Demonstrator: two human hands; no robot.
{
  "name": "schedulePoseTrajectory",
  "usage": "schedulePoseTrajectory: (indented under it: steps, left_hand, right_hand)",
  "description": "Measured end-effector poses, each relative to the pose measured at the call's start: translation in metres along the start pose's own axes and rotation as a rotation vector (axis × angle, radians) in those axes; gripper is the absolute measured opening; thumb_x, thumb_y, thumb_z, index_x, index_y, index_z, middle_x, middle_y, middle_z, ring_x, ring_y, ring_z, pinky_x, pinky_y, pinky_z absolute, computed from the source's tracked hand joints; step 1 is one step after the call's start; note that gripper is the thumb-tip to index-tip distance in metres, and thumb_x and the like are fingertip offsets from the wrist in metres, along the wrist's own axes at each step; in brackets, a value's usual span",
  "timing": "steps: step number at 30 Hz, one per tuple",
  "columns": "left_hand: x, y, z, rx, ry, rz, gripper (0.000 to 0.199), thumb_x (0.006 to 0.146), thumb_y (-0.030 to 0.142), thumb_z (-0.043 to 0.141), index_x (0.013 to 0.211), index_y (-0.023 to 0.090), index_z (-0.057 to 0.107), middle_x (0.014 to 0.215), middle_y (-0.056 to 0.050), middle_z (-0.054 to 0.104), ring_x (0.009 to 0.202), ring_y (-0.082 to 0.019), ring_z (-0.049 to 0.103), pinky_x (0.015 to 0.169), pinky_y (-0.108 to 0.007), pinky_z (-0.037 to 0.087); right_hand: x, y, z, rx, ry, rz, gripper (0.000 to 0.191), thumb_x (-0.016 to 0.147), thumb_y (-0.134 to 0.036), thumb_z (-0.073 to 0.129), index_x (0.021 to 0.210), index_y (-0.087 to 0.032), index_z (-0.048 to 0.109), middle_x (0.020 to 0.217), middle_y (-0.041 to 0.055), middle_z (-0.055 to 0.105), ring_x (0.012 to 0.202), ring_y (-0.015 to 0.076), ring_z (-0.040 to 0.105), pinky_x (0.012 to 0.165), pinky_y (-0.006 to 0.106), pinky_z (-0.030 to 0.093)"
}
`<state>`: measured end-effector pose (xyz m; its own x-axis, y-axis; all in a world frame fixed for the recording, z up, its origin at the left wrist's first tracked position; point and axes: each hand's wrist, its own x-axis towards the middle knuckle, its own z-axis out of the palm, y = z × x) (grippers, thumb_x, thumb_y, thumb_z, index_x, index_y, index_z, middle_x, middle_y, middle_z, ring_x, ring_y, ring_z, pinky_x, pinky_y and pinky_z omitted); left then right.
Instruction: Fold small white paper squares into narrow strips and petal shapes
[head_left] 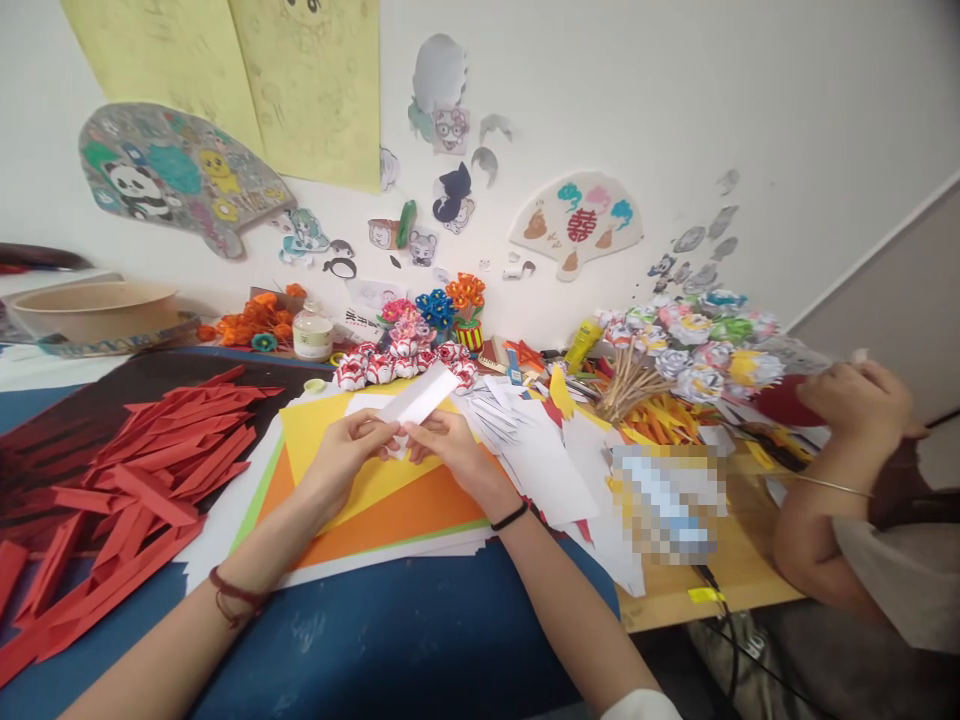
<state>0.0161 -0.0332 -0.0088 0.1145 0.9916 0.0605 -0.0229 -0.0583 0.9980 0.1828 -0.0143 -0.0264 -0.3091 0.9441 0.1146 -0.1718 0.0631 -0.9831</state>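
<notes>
A small folded white paper (421,396) is held up between both hands at the centre of the head view. My left hand (352,450) pinches its lower left end with thumb and fingers. At the lower right, my right hand (448,447) has its fingers closed on the same paper. Both hands are above a yellow sheet (304,428), which lies over an orange sheet (405,505). White paper strips (491,412) and loose white sheets (551,475) lie right of my right hand.
Folded red strips (161,460) are heaped at the left. Behind the hands stand paper flowers (409,345) and a glue jar (312,333). A flower bouquet (694,345) lies at the right, beside another person's raised hand (859,400). The blue mat (420,620) reaches the front edge.
</notes>
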Motion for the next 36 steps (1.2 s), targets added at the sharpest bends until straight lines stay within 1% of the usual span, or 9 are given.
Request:
schedulePoseTrajectory:
  steps: [7,11,17,21,24,27,31,33,36]
  left_hand:
    - [0.003,0.006,-0.001,0.267,-0.051,0.046,0.035,0.072,0.049,0.069,0.083,0.016,0.064,0.066,-0.002,0.067,0.059,-0.014,0.056,0.052,-0.022,0.038]
    - [0.003,0.009,-0.004,0.384,-0.047,0.048,0.036,0.072,0.053,0.065,0.068,0.017,0.062,0.061,-0.001,0.066,0.054,-0.013,0.053,0.052,-0.023,0.037]
    - [-0.002,0.006,0.002,0.299,-0.04,0.024,0.037,0.071,0.053,0.066,0.064,0.017,0.06,0.063,-0.002,0.068,0.051,-0.011,0.05,0.051,-0.022,0.037]
    - [-0.001,0.006,0.0,0.332,-0.081,0.031,0.038,0.076,0.054,0.061,0.071,0.016,0.062,0.069,-0.004,0.069,0.054,-0.012,0.052,0.052,-0.023,0.039]
    - [0.0,0.006,-0.006,0.504,-0.084,0.221,0.042,0.078,0.05,0.063,0.104,0.017,0.06,0.094,-0.006,0.068,0.064,-0.014,0.058,0.058,-0.025,0.044]
    - [0.0,0.005,-0.012,0.797,-0.092,0.525,0.056,0.082,0.04,0.063,0.132,0.023,0.044,0.117,-0.008,0.059,0.077,-0.016,0.059,0.067,-0.029,0.046]
    - [-0.001,0.003,-0.019,1.162,-0.139,0.842,0.025,0.094,0.025,0.045,0.111,0.027,0.063,0.101,-0.006,0.061,0.079,-0.017,0.055,0.07,-0.029,0.039]
    - [0.0,0.002,-0.023,1.201,-0.143,0.922,0.029,0.095,0.019,0.041,0.099,0.027,0.069,0.092,-0.005,0.061,0.074,-0.015,0.053,0.068,-0.028,0.036]
    - [0.002,0.003,-0.029,1.154,-0.164,0.974,0.035,0.095,0.014,0.037,0.097,0.027,0.07,0.091,-0.005,0.062,0.074,-0.015,0.052,0.067,-0.028,0.033]
  right_hand:
    - [0.001,-0.001,-0.007,-0.158,0.077,0.014,0.036,0.064,-0.045,0.078,0.069,-0.011,0.068,0.057,0.0012,0.061,0.046,0.01,0.053,0.046,0.022,0.042]
    - [-0.001,-0.005,-0.008,-0.196,0.065,0.002,0.036,0.066,-0.047,0.076,0.063,-0.012,0.067,0.055,0.001,0.06,0.045,0.0095,0.052,0.045,0.022,0.041]
    - [0.0,0.0,-0.006,-0.136,0.108,-0.087,0.033,0.076,-0.047,0.067,0.071,-0.014,0.069,0.064,0.0032,0.065,0.05,0.0104,0.055,0.051,0.023,0.044]
    - [0.0,0.0,-0.007,-0.136,0.119,-0.074,0.033,0.077,-0.044,0.066,0.063,-0.014,0.067,0.059,0.0033,0.063,0.049,0.0111,0.054,0.051,0.024,0.043]
    - [0.001,-0.004,-0.012,-0.147,0.168,-0.069,0.032,0.074,-0.039,0.068,0.056,-0.014,0.065,0.053,0.0025,0.061,0.045,0.0103,0.051,0.048,0.024,0.039]
    - [0.001,-0.009,-0.016,-0.153,0.177,-0.053,0.03,0.072,-0.035,0.068,0.051,-0.014,0.064,0.05,0.0019,0.059,0.042,0.0098,0.047,0.045,0.024,0.035]
    - [-0.001,-0.013,-0.018,-0.187,0.119,-0.07,0.031,0.073,-0.036,0.069,0.05,-0.015,0.065,0.049,0.0016,0.058,0.042,0.0099,0.046,0.046,0.025,0.034]
    - [-0.002,-0.014,-0.018,-0.187,0.083,-0.074,0.032,0.074,-0.039,0.069,0.052,-0.015,0.066,0.051,0.0018,0.06,0.044,0.0103,0.046,0.047,0.026,0.036]
    - [-0.003,-0.014,-0.016,-0.2,0.042,-0.073,0.034,0.075,-0.044,0.069,0.056,-0.015,0.068,0.055,0.0031,0.063,0.048,0.0118,0.051,0.051,0.026,0.04]
